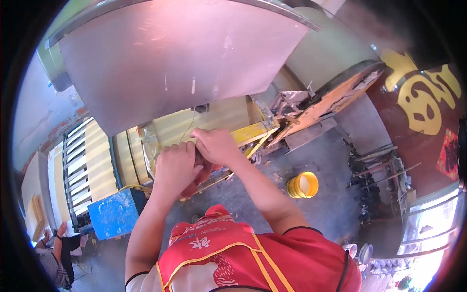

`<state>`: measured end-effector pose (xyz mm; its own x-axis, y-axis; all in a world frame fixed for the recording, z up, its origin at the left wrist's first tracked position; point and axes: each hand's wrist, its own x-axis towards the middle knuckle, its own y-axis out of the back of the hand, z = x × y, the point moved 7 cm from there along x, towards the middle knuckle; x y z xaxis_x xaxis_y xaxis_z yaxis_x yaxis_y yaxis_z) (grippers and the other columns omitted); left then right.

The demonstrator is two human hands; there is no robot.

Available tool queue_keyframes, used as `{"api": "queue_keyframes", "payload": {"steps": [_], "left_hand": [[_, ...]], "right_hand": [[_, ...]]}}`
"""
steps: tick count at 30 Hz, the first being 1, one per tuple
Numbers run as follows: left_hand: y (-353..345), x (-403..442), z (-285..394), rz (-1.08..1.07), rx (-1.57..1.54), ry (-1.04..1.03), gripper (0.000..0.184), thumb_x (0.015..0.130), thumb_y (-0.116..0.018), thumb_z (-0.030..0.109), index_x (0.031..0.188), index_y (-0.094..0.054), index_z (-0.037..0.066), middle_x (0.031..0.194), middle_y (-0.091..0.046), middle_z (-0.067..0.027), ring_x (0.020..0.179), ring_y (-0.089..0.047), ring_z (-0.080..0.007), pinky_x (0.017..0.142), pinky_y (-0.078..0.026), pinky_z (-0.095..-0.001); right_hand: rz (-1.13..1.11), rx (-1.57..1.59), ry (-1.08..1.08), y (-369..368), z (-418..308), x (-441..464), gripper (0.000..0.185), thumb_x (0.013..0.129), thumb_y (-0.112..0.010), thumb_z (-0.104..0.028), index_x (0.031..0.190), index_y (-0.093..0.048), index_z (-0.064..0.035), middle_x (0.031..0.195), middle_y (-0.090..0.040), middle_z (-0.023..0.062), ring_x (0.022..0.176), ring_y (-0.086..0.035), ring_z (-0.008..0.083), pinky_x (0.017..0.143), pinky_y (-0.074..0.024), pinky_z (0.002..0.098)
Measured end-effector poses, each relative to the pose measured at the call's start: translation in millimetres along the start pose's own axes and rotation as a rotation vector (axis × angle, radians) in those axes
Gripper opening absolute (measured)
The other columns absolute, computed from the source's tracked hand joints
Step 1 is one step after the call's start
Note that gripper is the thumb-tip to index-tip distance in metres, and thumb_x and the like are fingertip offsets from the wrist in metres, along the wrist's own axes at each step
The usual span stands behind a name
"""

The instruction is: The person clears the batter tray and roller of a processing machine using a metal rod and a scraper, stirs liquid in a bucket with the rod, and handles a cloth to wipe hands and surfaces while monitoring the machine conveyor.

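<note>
Bundle of red material [206,172] bunched beneath both hands, just beside a yellow-edged frame [253,133].
Head view: the left hand [177,168] has its fingers curled tightly over the bundle, and the right hand [212,146] looks closed on its upper end, though its fingertips are hidden. A loose grip could let the bundle slip, as its lower part hangs free; knuckles could scrape the frame if the hands drift forward, and the thin wire [191,125] beyond them might snag. The bundle lies between and under the hands, touching the left palm side.
</note>
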<state>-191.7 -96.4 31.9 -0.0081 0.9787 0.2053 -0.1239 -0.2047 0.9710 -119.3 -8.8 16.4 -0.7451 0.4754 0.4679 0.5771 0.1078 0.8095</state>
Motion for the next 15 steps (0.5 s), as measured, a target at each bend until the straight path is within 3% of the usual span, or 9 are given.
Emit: {"api": "queue_keyframes", "payload": {"steps": [2,6,9,11,15], "left_hand": [[5.7,-1.6,2.6,0.054,0.037,-0.028,0.035,0.070,-0.078,0.027,0.090,-0.056,0.007,0.082,-0.062,-0.0065,0.076,-0.064,-0.0239,0.069,-0.052,-0.0375],[7.4,-2.3,3.0,0.035,0.039,-0.020,0.040,0.070,-0.079,0.027,0.095,-0.057,0.005,0.082,-0.062,-0.0065,0.076,-0.064,-0.0240,0.069,-0.052,-0.0375],[8.6,-3.6,4.2,0.079,0.048,-0.044,0.049,0.069,-0.080,0.030,0.104,-0.058,0.003,0.083,-0.062,-0.0064,0.076,-0.064,-0.0240,0.069,-0.052,-0.0375],[1.3,-2.2,0.3,0.007,0.004,-0.008,0.074,0.069,-0.081,0.034,0.129,-0.055,0.001,0.089,-0.063,-0.0107,0.080,-0.065,-0.0307,0.072,-0.053,-0.0420],[0.5,-2.8,-0.2,0.014,0.008,-0.016,0.074,0.069,-0.081,0.034,0.129,-0.055,0.001,0.090,-0.063,-0.0108,0.081,-0.065,-0.0301,0.073,-0.053,-0.0423]], "right_hand": [[-0.014,-0.005,-0.005,0.5,0.4,-0.1,0.012,0.089,-0.057,-0.020,0.095,-0.058,-0.0091,0.069,-0.065,0.0146,0.063,-0.064,0.0374,0.056,-0.0493,0.0484],[-0.009,0.004,-0.004,-1.6,-0.1,0.2,0.013,0.090,-0.057,-0.021,0.094,-0.058,-0.0087,0.069,-0.065,0.0147,0.063,-0.064,0.0375,0.056,-0.0500,0.0483],[-0.027,0.003,-0.031,-2.8,1.1,-0.5,0.013,0.093,-0.055,-0.021,0.097,-0.057,-0.0096,0.071,-0.065,0.0154,0.066,-0.064,0.0381,0.057,-0.0496,0.0493],[-0.054,0.001,-0.054,-4.2,2.9,-0.7,0.013,0.094,-0.053,-0.022,0.101,-0.056,-0.0108,0.073,-0.065,0.0160,0.068,-0.064,0.0387,0.059,-0.0491,0.0501],[-0.067,0.024,-0.070,-5.6,3.0,-0.4,0.014,0.096,-0.051,-0.023,0.102,-0.056,-0.0112,0.075,-0.066,0.0169,0.070,-0.064,0.0398,0.060,-0.0491,0.0513]]}}
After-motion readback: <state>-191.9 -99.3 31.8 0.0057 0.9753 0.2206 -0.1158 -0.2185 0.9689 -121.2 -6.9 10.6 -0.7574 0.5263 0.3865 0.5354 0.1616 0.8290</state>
